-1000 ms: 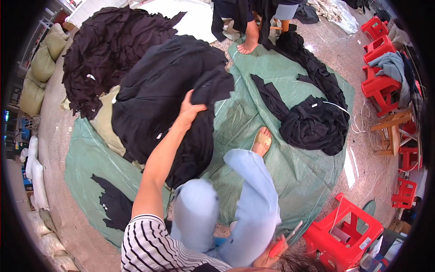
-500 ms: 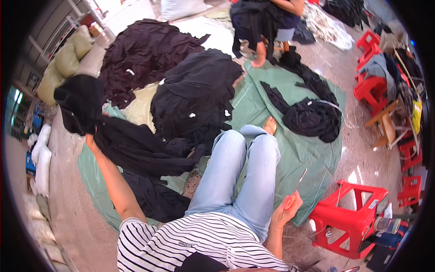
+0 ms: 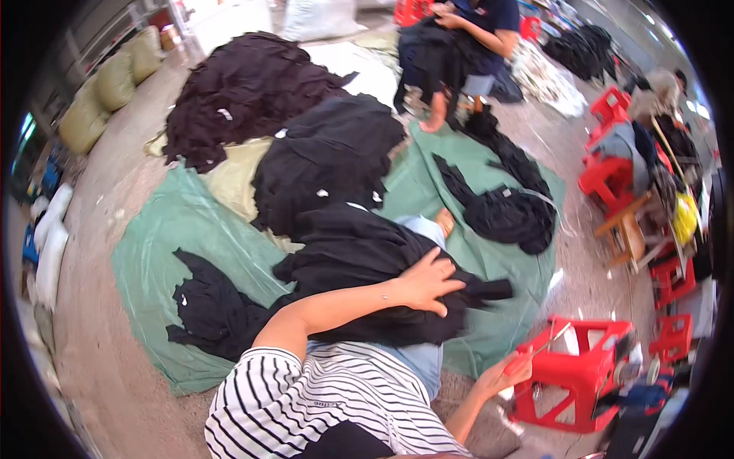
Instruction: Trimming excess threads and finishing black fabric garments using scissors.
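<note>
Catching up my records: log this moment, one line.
left hand: spread on black garment over jeans | right hand: holding red-handled tool

Left hand (image 3: 425,286) lies spread on a black garment (image 3: 359,256) across the lap; right hand (image 3: 511,373), between 4 and 5 o'clock, grips a red-handled tool (image 3: 523,354) near a red stool (image 3: 556,367). Dark brown cloth pile (image 3: 245,88) at 11, navy-topped co-worker (image 3: 495,17) at 1, black heap (image 3: 506,216) at 3 on a green sheet (image 3: 172,222).

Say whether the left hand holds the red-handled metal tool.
No, the right hand holds the red-handled metal tool.
</note>
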A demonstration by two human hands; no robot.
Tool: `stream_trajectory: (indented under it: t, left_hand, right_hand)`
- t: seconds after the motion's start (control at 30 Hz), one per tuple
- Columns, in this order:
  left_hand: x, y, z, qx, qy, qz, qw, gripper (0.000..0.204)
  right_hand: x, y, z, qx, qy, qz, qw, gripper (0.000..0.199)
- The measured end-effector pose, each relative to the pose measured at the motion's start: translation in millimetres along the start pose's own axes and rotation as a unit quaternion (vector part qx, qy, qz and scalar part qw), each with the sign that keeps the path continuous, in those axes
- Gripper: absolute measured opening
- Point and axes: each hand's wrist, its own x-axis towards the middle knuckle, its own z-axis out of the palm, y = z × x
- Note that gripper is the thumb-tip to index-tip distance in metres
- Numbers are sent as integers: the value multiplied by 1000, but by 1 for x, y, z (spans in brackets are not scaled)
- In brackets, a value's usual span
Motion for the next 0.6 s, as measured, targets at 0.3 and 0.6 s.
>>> stream_trajectory:
  t: [0.3, 0.6]
  left_hand:
    - [-55, -1, -32, 33, 221, -98, 970, 35]
    - [-107, -32, -52, 102, 260, -216, 936, 57]
  right_hand:
    - [16, 2, 7, 28, -107, 163, 980, 42]
    - [44, -1, 81, 77, -261, 83, 959, 56]
